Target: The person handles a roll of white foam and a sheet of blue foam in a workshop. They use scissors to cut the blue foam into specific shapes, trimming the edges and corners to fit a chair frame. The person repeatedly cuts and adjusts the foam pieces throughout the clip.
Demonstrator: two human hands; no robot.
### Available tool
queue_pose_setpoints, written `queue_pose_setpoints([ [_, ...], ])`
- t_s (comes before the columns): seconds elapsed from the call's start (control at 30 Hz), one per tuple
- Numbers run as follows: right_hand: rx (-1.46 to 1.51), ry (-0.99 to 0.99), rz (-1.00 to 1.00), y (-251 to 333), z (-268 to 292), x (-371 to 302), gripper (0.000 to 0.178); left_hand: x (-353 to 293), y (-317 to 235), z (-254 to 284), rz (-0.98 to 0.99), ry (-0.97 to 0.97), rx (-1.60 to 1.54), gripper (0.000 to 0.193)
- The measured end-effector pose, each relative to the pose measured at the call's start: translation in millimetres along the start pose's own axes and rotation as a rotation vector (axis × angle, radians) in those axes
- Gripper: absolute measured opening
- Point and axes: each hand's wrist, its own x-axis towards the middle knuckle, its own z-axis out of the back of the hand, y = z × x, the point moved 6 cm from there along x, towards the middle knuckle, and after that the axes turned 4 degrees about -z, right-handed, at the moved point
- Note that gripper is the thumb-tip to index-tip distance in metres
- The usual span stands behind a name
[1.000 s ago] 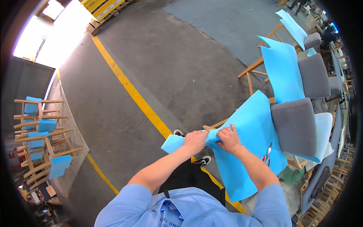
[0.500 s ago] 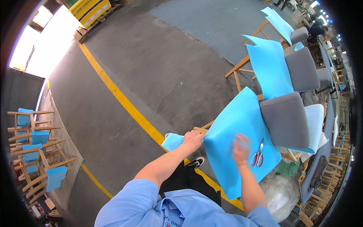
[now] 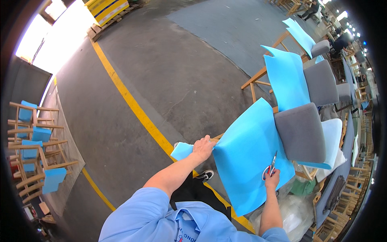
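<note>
A light blue foam sheet (image 3: 246, 161) lies over the seat of a wooden chair with a grey upholstered back (image 3: 300, 131). At the sheet's left corner my left hand (image 3: 203, 147) is closed on the foam, beside the chair's wooden frame (image 3: 218, 137). A narrow flap of foam (image 3: 182, 151) sticks out left of that hand. On the right part of the sheet, my right hand (image 3: 272, 179) has its fingers around the red-and-white handles of a pair of scissors (image 3: 273, 163). The blades point away from me, apparently still resting against the foam.
Another grey-backed chair with blue foam (image 3: 288, 78) stands just beyond, and a further one (image 3: 300, 34) behind it. Clear plastic wrap (image 3: 296, 213) bunches at lower right. Stacked wooden chair frames (image 3: 40, 149) stand far left. A yellow line (image 3: 129, 97) crosses the floor.
My right hand has come down and right across the sheet and taken hold of the scissors, which lay loose before. The left hand stays at the foam's corner. The view has shifted slightly.
</note>
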Motion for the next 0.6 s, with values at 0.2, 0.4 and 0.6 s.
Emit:
queue_pose_setpoints([
  [0.2, 0.023, 0.272, 0.0, 13, 40, -20, 0.073, -6, 2, 5, -0.009, -0.068, -0.044, 0.028],
  [0.4, -0.465, 0.347, 0.827, 191, 38, -76, 0.063, -11, 15, -7, 0.005, -0.065, -0.036, 0.033],
  [0.6, -1.114, 0.291, 1.38, 306, -39, -103, 0.065, -15, 12, -10, 0.023, -0.067, -0.109, 0.031],
])
